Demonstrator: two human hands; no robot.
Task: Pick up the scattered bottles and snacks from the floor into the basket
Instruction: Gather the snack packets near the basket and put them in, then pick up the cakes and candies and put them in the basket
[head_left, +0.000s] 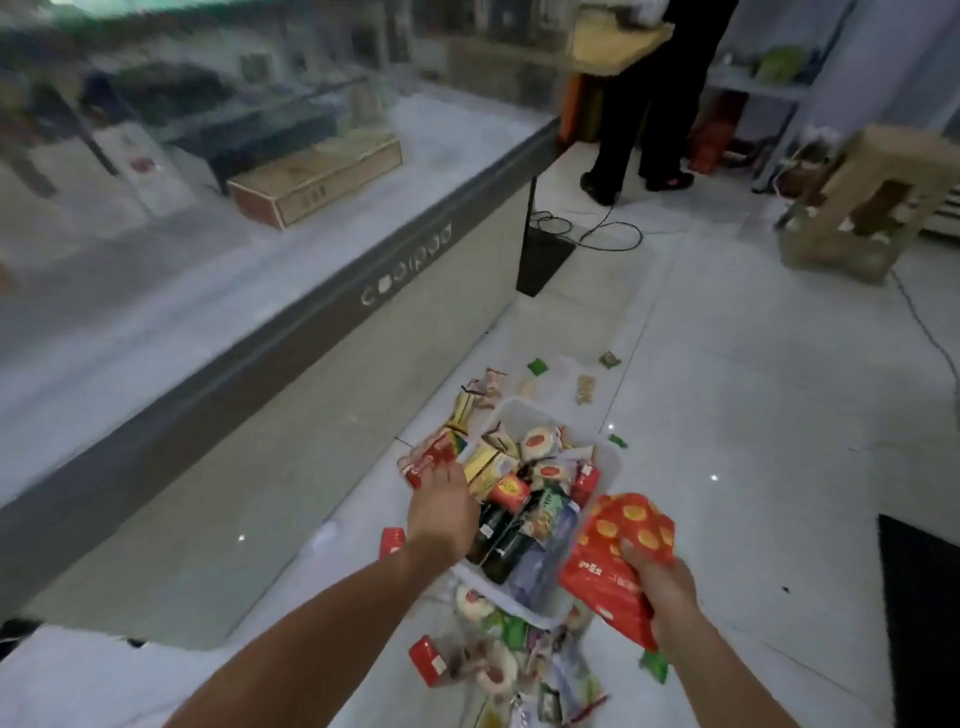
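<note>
A glass-topped freezer (260, 270) fills ten o'clock. The clear basket (610, 462), at six o'clock, holds bottles (501, 540) and snacks. Right hand (667, 582) clutches a red snack bag (618, 551); left hand (441, 506) reaches over the basket, grip hidden.

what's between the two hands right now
In the head view, the basket end holding dark bottles lies between the left hand and right hand.

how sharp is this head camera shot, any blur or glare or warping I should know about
Head view: motion blur smears the far shelves and the freezer top, while the basket and both hands are clearer; small glare dots speckle the glossy floor; wide-angle distortion bends the freezer's edge; lighting is dim and bluish.
</note>
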